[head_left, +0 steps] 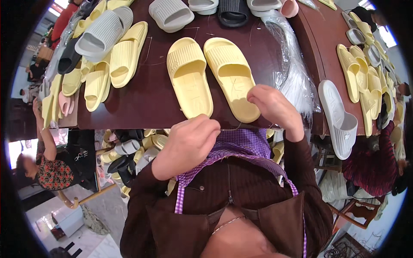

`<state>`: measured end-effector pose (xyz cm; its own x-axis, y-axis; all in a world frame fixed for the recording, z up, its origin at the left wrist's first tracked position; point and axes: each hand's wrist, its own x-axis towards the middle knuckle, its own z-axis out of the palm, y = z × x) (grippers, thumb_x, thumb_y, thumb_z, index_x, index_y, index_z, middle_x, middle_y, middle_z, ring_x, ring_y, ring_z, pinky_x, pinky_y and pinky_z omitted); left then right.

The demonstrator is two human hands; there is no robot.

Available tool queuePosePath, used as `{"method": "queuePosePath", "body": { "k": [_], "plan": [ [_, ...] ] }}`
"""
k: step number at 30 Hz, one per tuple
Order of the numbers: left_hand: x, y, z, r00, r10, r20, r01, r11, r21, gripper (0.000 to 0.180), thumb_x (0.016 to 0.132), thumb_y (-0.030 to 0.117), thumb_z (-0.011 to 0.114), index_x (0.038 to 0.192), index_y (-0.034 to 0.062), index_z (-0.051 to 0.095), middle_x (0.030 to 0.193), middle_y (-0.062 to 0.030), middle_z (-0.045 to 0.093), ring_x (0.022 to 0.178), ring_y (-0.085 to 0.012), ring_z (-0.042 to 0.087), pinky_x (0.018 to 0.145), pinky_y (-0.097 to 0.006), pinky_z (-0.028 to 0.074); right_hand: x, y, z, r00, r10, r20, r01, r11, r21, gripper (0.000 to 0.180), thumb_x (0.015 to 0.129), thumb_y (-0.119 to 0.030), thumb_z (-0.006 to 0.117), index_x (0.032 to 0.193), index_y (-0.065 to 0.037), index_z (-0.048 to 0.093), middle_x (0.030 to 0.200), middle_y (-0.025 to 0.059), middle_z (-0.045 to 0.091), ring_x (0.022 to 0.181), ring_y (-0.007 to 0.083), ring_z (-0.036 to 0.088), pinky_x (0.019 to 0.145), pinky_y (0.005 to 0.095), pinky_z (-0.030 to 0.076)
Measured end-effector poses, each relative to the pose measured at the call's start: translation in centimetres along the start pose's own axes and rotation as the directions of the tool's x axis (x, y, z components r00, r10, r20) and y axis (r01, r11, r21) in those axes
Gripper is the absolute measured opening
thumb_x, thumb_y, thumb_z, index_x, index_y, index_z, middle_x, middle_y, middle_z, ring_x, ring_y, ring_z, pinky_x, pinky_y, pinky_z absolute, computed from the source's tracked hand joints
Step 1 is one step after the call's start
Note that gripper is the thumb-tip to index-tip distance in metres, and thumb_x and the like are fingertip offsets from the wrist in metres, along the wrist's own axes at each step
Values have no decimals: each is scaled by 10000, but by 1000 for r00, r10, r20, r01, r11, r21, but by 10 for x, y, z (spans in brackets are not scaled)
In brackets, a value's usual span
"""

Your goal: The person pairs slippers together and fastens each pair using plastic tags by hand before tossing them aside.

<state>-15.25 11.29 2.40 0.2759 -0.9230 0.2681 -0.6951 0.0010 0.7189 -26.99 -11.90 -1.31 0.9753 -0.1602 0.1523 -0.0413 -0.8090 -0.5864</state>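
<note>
Two pale yellow slide slippers lie side by side on the dark red table in front of me, toes pointing away. The left slipper point(193, 88) has its heel near the table edge, by my left hand point(189, 139). That hand is closed in a pinch, and a thin strand point(232, 128) seems to run from its fingertips. Beside the heel of the right slipper point(234, 81), my right hand point(275, 105) is closed with fingertips together. What it pinches, if anything, is too small to make out.
A bundle of clear plastic strands point(290, 64) lies right of the pair. Grey and black slippers line the far side. Yellow and grey slides point(101, 34) are heaped at left, with more at right around a grey slipper point(340, 120). Other people work at both sides.
</note>
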Motion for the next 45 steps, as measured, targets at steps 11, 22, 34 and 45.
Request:
{"method": "queuePosePath", "body": {
  "k": [11, 22, 34, 45],
  "plan": [
    [-5, -12, 17, 972, 196, -126, -168, 964, 204, 105, 730, -10, 621, 828, -2, 584, 722, -125, 555, 648, -299, 574, 592, -364, 473, 5, -13, 0, 997, -15, 78, 21, 997, -77, 101, 801, -48, 513, 820, 21, 585, 805, 183, 621, 779, 358, 608, 676, 412, 486],
    [2, -54, 44, 985, 118, -128, -83, 964, 253, 66, 740, 11, 614, 781, 13, 562, 717, -130, 554, 656, -305, 576, 593, -375, 473, 33, 7, 19, 949, 84, 304, -8, 970, -244, 135, 819, -109, 512, 821, 2, 589, 794, 205, 616, 788, 372, 600, 690, 451, 462],
    [54, -114, 46, 962, 105, -253, 45, 851, 523, 87, 770, 84, 579, 743, 38, 510, 693, -118, 562, 647, -269, 608, 578, -370, 498, 70, 21, 37, 999, -29, -28, 16, 918, -397, 107, 777, -11, 484, 841, 2, 569, 834, 198, 599, 807, 363, 601, 716, 437, 484],
    [62, -125, 51, 944, 3, -329, 174, 844, 507, 83, 783, 82, 559, 748, 31, 505, 679, -138, 584, 588, -286, 606, 519, -388, 495, 79, 17, -9, 997, -15, -76, -1, 978, -207, 162, 849, -114, 541, 914, 4, 629, 829, 196, 633, 811, 369, 610, 710, 404, 492]
  ]
}}
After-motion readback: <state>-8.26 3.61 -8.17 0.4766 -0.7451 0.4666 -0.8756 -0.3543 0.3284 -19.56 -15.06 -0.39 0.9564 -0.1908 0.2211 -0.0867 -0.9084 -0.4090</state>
